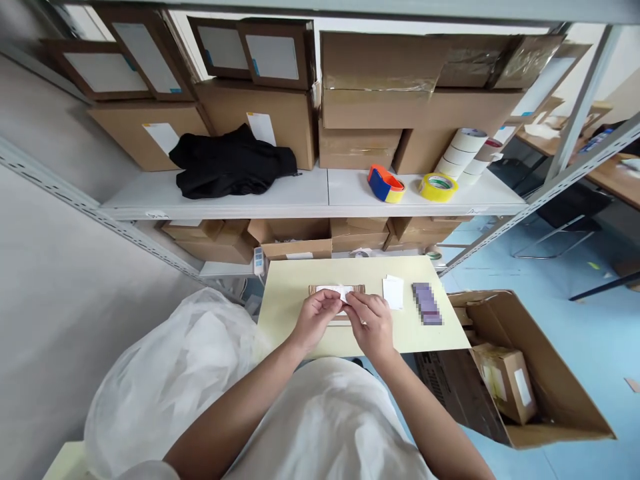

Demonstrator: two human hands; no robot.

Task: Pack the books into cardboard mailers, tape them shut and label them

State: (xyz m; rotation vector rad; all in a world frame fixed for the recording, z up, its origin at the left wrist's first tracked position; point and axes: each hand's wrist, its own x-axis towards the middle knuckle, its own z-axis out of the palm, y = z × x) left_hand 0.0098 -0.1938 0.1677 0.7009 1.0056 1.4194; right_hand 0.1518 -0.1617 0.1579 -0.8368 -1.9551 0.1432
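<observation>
My left hand (pixel 317 319) and my right hand (pixel 371 323) meet over the middle of the pale yellow table (pixel 285 277). Between their fingertips they pinch a small white paper piece (pixel 343 291); its exact kind is too small to make out. Just beneath lies a flat brown-edged item (pixel 360 289) with white on it, mostly covered by my hands. To the right of my right hand rest white cards (pixel 393 293), slightly fanned. Beyond them is a row of purple packets (pixel 427 304), blurred by pixels.
Behind the table a shelf (pixel 310 193) carries cardboard boxes (pixel 370 103), a black cloth (pixel 233 160) and several tape rolls (pixel 438 187). An open carton (pixel 545 373) holding a smaller box stands at right. A translucent plastic bag (pixel 175 373) bulges at left.
</observation>
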